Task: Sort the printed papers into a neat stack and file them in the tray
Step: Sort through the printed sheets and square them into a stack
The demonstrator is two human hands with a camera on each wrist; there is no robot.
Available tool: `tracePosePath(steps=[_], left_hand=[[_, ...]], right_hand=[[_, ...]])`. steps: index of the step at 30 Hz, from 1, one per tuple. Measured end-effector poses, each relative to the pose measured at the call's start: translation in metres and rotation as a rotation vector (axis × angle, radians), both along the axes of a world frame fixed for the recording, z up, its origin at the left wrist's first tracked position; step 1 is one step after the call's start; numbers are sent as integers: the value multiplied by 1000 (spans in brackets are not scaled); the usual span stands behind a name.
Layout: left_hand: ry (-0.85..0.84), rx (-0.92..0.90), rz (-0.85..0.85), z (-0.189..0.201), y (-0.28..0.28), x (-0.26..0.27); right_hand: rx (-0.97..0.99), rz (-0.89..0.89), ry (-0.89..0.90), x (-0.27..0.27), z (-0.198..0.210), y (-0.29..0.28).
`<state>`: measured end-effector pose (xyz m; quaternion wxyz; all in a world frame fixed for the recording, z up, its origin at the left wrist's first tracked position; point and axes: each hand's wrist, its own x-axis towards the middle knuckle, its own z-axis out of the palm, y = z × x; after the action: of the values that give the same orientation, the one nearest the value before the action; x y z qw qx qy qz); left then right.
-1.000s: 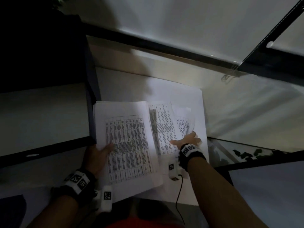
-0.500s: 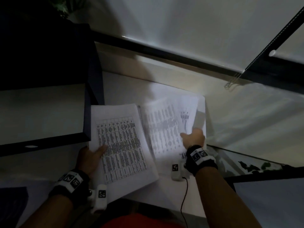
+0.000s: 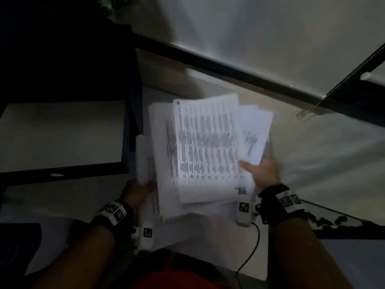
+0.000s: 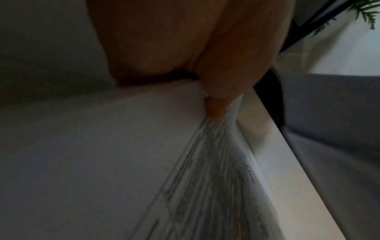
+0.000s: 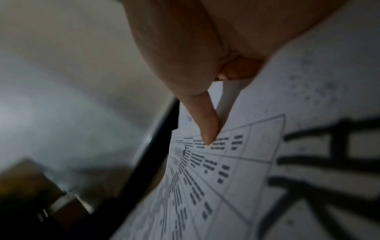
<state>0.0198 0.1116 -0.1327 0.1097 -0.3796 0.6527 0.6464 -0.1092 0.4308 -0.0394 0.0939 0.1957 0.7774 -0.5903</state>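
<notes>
White printed paper sheets [image 3: 208,147] gathered over the pale desk [image 3: 312,155], fanned and uneven. Left hand [image 3: 137,192] gripping one bundle's edge, right hand [image 3: 264,174] pinching another. Gathering step, apparently; next needs squaring edges before reaching the dark tray [image 3: 62,170] just left.

A pale desk [image 3: 208,90] (dimly lit) carries a large white sheet [image 3: 218,236] and a dark tray [image 3: 133,113].

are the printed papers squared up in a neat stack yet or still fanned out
Still fanned out. The printed papers overlap at differing angles with edges and corners misaligned, gripped between the left hand and right hand.
</notes>
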Motion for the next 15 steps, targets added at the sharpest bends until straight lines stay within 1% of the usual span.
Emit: tracePosePath(steps=[2, 4, 6, 7, 9, 10, 11, 13, 14, 15], left_hand=[[-45, 133, 32, 0, -5, 4], [-59, 234, 106, -4, -9, 5], [-49, 330, 191, -3, -11, 6], [-16, 400, 207, -3, -11, 4], [42, 512, 180, 3, -11, 2], [53, 501, 167, 7, -8, 1], [58, 411, 142, 7, -6, 1], [50, 96, 61, -1, -3, -1], [57, -37, 32, -8, -2, -2], [60, -117, 20, -12, 0, -2]], right_hand=[[81, 91, -104, 7, -47, -8], [235, 177, -146, 14, -79, -17], [328, 220, -159, 18, -92, -24], [328, 235, -148, 20, -94, -28], [311, 275, -125, 26, -96, -40], [317, 312, -121, 30, -96, -49], [325, 351, -113, 35, -98, -58], [333, 383, -141, 43, -103, -74], [333, 364, -153, 45, -104, -79], [343, 335, -144, 45, -104, -81]])
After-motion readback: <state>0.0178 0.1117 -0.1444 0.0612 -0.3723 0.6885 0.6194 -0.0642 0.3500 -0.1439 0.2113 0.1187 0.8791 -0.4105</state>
